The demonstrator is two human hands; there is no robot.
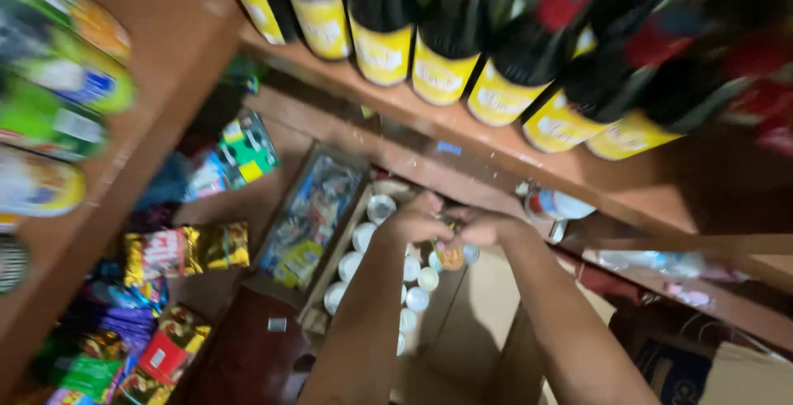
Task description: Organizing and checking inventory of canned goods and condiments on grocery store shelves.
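Wooden shelves (206, 41) fill this little shop, with dark bottles (438, 41) with yellow labels lined up at twelve o'clock and bright snack packs (186, 250) down at eight o'clock. Both hands meet near the middle, over a cardboard box (326, 285) packed with small white-topped cans (413, 269). My left hand (413, 223) curls shut over the cans, but the blur hides what its grip has. My right hand (487, 227) pinches a small round orange thing (450, 256), which sits just above the cans at five o'clock from the left hand. I think the little thing could slip and drop between the cans, because the hold is only by fingertips. An elbow could also bump the box.
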